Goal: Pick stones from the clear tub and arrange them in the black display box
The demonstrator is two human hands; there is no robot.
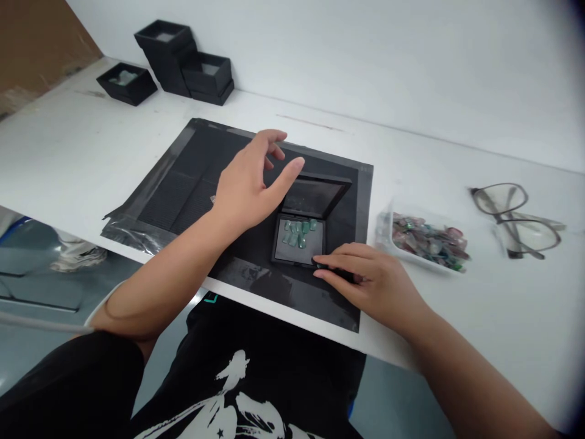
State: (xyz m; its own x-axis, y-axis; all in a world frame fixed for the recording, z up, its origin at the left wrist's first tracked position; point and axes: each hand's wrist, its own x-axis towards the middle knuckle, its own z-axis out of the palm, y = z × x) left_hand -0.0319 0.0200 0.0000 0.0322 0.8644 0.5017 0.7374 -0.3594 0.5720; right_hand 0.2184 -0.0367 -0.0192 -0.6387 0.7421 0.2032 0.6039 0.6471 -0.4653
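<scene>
A small black hinged case (299, 253) lies open on the black mat, its clear-windowed lid (307, 196) tilted up at the back. Several green stones (299, 233) sit together inside, toward the rear of the grey base. My left hand (249, 180) hovers above and left of the case, fingers curved and thumb apart, holding nothing. At the case's front right corner, my right hand (372, 280) has its thumb and forefinger closed around something small and dark, which I cannot make out. Part of the lid's left side hides behind my left thumb.
A clear plastic tub (388, 235) of mixed coloured stones (429, 241) stands right of the mat (183, 177). Eyeglasses (514, 216) lie farther right. Stacked black boxes (167, 61) and a single black box (125, 85) stand by the back wall. The table's front edge is close to me.
</scene>
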